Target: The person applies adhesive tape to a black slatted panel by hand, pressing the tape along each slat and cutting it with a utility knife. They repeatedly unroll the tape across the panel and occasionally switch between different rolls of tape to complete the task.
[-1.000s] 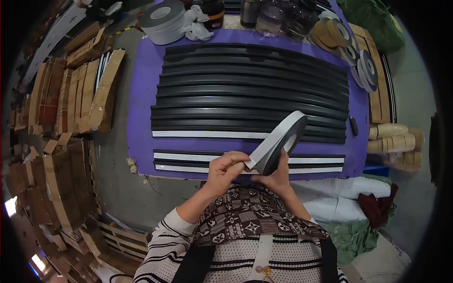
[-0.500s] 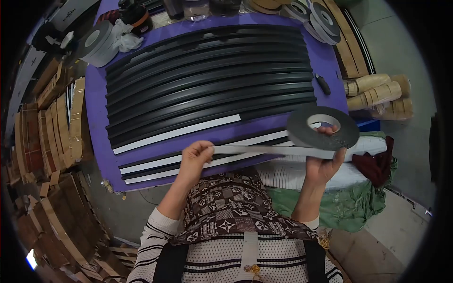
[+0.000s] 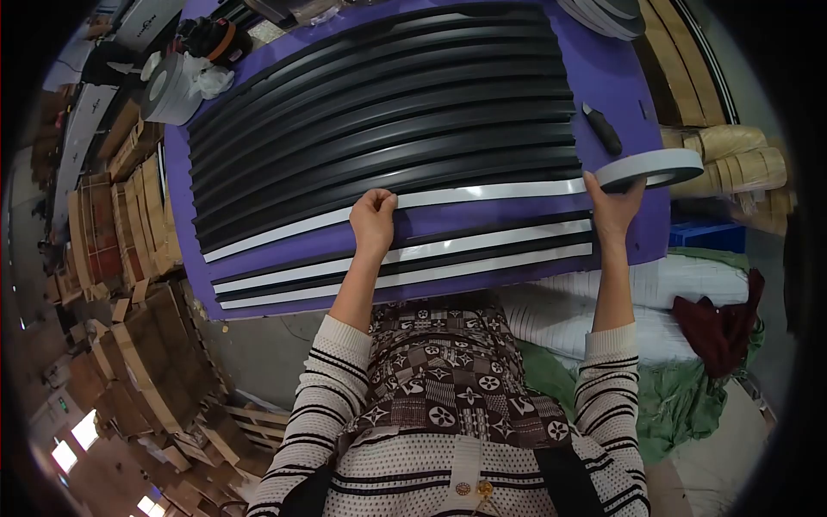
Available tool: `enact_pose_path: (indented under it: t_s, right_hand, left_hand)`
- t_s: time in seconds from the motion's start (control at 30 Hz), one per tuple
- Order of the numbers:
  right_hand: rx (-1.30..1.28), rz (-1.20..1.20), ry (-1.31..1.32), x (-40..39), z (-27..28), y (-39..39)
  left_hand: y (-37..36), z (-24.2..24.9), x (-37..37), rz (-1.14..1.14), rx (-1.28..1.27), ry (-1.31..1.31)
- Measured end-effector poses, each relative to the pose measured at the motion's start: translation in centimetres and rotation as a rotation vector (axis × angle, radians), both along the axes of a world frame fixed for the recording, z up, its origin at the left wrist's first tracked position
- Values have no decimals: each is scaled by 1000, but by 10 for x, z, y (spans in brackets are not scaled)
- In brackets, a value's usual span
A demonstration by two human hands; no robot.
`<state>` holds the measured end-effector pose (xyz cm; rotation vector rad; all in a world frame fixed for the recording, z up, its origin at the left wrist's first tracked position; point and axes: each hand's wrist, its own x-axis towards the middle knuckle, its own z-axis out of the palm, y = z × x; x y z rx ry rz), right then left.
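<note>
Black ribbed strips (image 3: pixel 379 112) lie side by side on the purple tabletop (image 3: pixel 508 207). White tape (image 3: pixel 491 191) runs along the nearest strip of that group. My left hand (image 3: pixel 374 222) has its fingers pinched together on the tape near the strip's middle. At the strip's right end, my right hand (image 3: pixel 613 207) holds the tape roll (image 3: pixel 650 168), which is tilted and still joined to the tape. Closer to my body lie two separate black strips, each with a white band (image 3: pixel 482 265) along it.
A black-handled knife (image 3: pixel 601 129) lies right of the strips. More tape rolls stand at the back left (image 3: pixel 172 88) and back right (image 3: pixel 603 15). Cardboard boxes (image 3: pixel 164 353) are stacked left of the table. Wrapped rolls (image 3: pixel 732 159) and a blue box (image 3: pixel 708 236) are on the right.
Both hands have moved forward to the nearest strip of the group. The tape that hung stretched between them now lies along that strip's right part. The roll has moved right and tilted.
</note>
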<state>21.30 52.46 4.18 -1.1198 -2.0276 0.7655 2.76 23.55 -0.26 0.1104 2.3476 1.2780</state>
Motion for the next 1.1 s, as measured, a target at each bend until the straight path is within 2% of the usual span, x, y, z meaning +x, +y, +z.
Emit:
enact_pose_path:
  t_s: [0.07,0.17,0.23,0.27,0.33,0.47,0.5,0.6,0.73,0.87,1.03,1.1]
  right_hand:
    - [34,5,-37,-5,-3,7]
    - [106,65,-39,-7,-12,21]
    - [244,195,-111,-2,-29,30]
    - [343,190,-116,-5,-27,28]
    - [359,178,-145,-5,-33,27]
    - [398,176,-177,-4,-38,25]
    - [487,158,-157,-5,-42,25]
    - [584,131,-202,0,-56,24]
    - [575,111,-314,1,-61,23]
    - [546,109,-328,0,-65,22]
    - [635,154,-302,1,-77,25]
    - [644,163,-297,1,-74,25]
  left_hand:
    - [4,-8,8,-24,-174,212]
    - [3,-14,6,72,-118,145]
    - [4,-13,7,98,-106,124]
    - [3,-13,6,97,-116,139]
    - [3,-13,6,89,-125,152]
    - [6,-16,13,68,-190,405]
    - [8,-14,14,52,-213,451]
    - [6,-17,14,57,-204,477]
    - [5,-17,15,48,-204,443]
    - [5,-15,15,50,-192,443]
    - [4,-12,16,40,-185,419]
    - [6,-2,15,-120,-382,621]
